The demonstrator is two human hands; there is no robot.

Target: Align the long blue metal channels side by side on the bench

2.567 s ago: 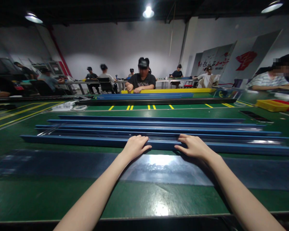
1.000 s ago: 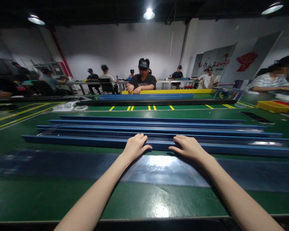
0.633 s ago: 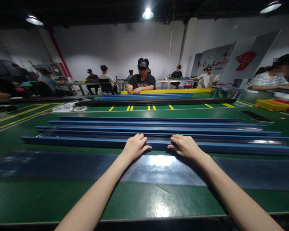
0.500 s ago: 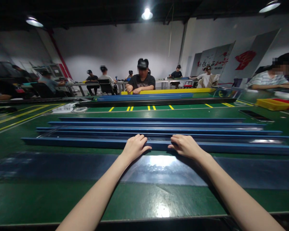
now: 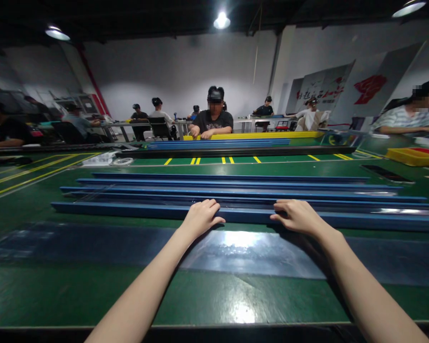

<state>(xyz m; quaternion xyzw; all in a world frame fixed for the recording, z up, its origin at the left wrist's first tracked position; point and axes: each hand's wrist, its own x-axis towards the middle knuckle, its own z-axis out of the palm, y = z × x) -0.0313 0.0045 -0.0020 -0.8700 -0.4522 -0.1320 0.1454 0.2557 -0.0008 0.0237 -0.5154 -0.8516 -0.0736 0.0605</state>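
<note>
A long blue channel strip (image 5: pixel 248 216) lies across the green table in front of me, nearest of several such strips. My left hand (image 5: pixel 202 216) is curled over it left of the middle, fingers on the far side and thumb on the near side. Farther right, my right hand (image 5: pixel 296 215) grips the same strip in a like way, its fingertips bent over the upper edge. Closer to me, a flat, shiny, see-through strip (image 5: pixel 110 244) lies on the table under my forearms. More blue channel strips (image 5: pixel 232 180) lie parallel behind the gripped one.
A phone (image 5: pixel 388 174) lies at the right, near a yellow bin (image 5: pixel 411 156). Farther back are a black strip (image 5: pixel 236 152), blue strips (image 5: pixel 218 144) and a clear plastic bag (image 5: pixel 99 159). A person (image 5: pixel 214 119) sits opposite, hands on a yellow strip (image 5: pixel 257 136).
My right hand has moved right, widening the gap between my hands. The gripped strip has slid right, while my left hand stays at nearly the same spot. The view has shifted slightly.
</note>
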